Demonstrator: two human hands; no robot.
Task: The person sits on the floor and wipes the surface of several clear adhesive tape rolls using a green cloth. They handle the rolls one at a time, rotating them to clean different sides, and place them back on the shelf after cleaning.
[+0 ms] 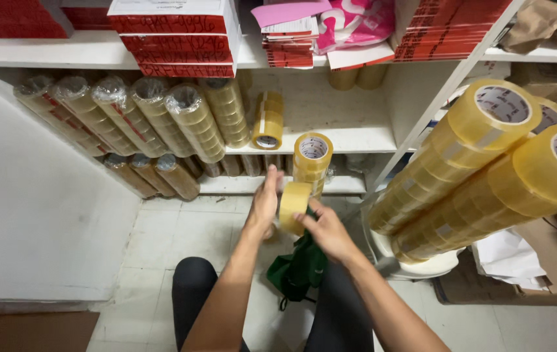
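A single roll of yellowish packing tape (293, 205) is held between both hands in front of a white shelf unit. My left hand (264, 203) presses flat against its left side, and my right hand (326, 229) grips its lower right edge. Just behind the roll, a short stack of tape rolls (312, 160) leans on the lower shelf. A dark green bag (299, 268) lies under my right hand, between my knees.
Shrink-wrapped sleeves of tape (154, 117) lean in rows on the white shelves (343, 137). Long stacks of tape (480, 163) jut in from the right over a white stool. Red and white boxes (174, 36) fill the top shelf. The floor is pale tile (180, 234).
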